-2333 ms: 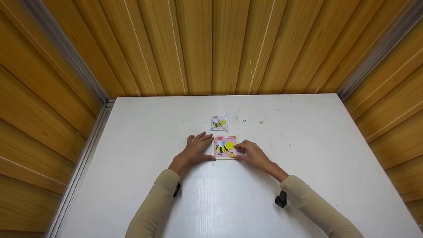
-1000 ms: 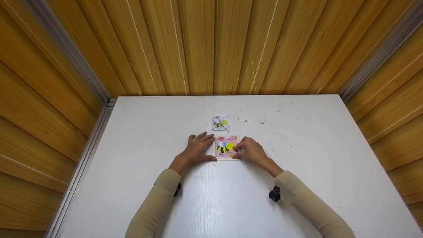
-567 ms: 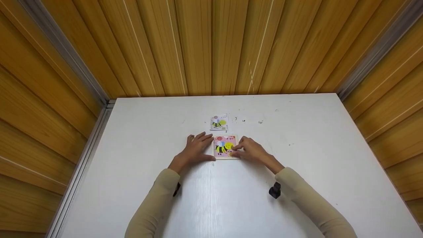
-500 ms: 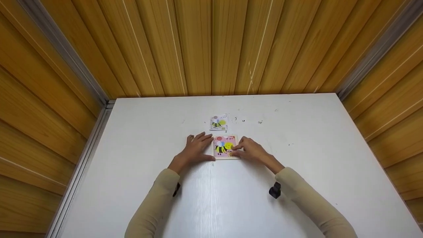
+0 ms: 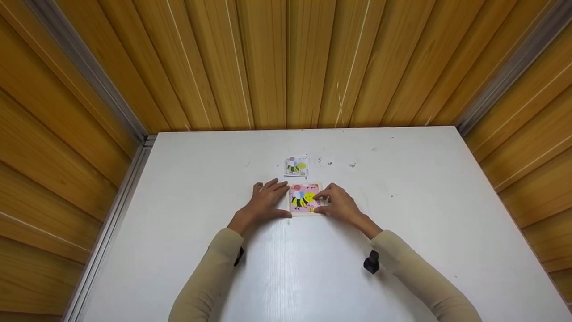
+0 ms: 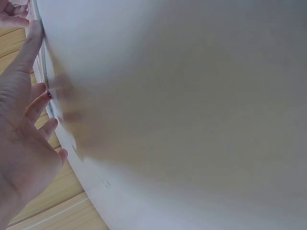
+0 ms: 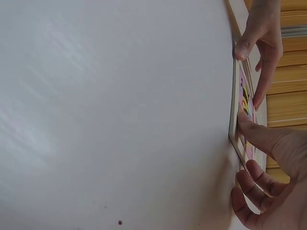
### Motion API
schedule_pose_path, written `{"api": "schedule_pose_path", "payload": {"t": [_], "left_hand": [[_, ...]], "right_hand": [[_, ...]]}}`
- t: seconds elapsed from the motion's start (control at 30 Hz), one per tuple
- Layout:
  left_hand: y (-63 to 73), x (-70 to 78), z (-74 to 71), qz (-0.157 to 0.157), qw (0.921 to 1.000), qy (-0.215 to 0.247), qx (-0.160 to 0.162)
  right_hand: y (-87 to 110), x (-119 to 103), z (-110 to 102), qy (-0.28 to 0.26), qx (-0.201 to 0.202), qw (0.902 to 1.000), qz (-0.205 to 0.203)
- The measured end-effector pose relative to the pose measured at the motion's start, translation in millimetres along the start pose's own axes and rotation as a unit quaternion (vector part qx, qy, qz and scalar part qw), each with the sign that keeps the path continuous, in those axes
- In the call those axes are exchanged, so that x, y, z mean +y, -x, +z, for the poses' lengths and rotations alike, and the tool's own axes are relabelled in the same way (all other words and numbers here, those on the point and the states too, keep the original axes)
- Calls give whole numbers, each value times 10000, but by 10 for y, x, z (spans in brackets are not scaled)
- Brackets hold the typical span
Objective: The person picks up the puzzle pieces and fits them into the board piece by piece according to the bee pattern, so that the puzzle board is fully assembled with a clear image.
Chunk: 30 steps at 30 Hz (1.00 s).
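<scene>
A square jigsaw puzzle (image 5: 298, 202) with a bee picture lies flat in its pale wooden frame near the table's middle. My left hand (image 5: 264, 200) holds the frame's left side, thumb at the near corner and fingers toward the far corner; in the left wrist view its fingers (image 6: 36, 108) spread along the frame. At the right side, my right hand (image 5: 339, 203) has thumb and index finger bent over the picture, apart, around a small purplish puzzle piece (image 5: 319, 202) mostly hidden by the fingers. The right wrist view shows the right thumb (image 7: 259, 134) on the puzzle, the other fingers loosely curled beside the frame.
Just beyond the puzzle lies a paper card (image 5: 296, 166) printed with the same bee picture. Small dark marks (image 5: 330, 163) dot the white table (image 5: 201, 179) to its right. Yellow wood-look panels (image 5: 268, 62) close off the back and both sides.
The right thumb and index finger came in over the picture's right part, then drew slightly back and spread a little. My left hand and the frame stayed in place.
</scene>
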<state>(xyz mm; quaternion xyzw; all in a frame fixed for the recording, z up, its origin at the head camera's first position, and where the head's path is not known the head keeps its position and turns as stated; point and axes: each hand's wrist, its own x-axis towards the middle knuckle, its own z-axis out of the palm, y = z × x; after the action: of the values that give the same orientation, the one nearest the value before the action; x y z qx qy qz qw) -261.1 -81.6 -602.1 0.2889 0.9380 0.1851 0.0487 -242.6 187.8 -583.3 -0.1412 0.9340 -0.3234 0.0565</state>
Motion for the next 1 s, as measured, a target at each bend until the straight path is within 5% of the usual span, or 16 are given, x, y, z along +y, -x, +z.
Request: {"api": "schedule_pose_path", "payload": {"t": [0.47,1.0], "left_hand": [[0,-7,15,-39,10000,22,0],[-13,6,7,-86,9999,37,-46]], "right_hand": [[8,46,33,-116,204,9996,-124],[-88,-68,-77,255,-196,9981,531]]}}
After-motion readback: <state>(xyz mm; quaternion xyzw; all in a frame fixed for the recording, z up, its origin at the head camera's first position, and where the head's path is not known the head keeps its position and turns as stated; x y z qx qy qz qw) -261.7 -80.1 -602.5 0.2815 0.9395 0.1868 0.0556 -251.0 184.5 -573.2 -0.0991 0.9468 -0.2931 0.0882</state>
